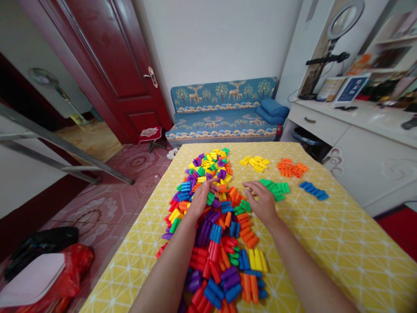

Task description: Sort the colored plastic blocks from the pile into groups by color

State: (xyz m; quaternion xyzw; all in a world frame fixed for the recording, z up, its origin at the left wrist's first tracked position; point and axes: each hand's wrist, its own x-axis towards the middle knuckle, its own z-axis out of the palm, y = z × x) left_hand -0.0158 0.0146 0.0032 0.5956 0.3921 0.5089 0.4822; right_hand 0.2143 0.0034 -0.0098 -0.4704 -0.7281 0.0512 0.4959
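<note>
Seen from the head camera, two bare forearms reach forward over a table covered in a yellow cloth with a white line pattern (325,243); the left hand (201,198) lies palm down on a long heap of mixed-colour plastic tube-shaped building blocks (215,234) that runs down the table's left-centre, its fingers curled loosely into the blocks near the heap's far end, though whether they pinch any single piece cannot be told; the right hand (260,201) rests at the heap's right edge, wrist bent, fingers drawn together and pointing left toward the pile, thumb tucked under, and what it grips, if anything, is hidden; just beyond its knuckles sits a small sorted cluster of green blocks (276,188); farther back lie a cluster of yellow blocks (256,162) and one of orange blocks (292,168), with a short row of blue blocks (314,190) to the right, all apart from the main heap; behind the table stand a blue patterned sofa with deer and trees (224,111), a dark red wooden door (110,61), a white cabinet with a drawer (358,148) carrying a ring light on a stand (344,19); a red plastic bag (70,269) lies on the tiled floor at the left.
</note>
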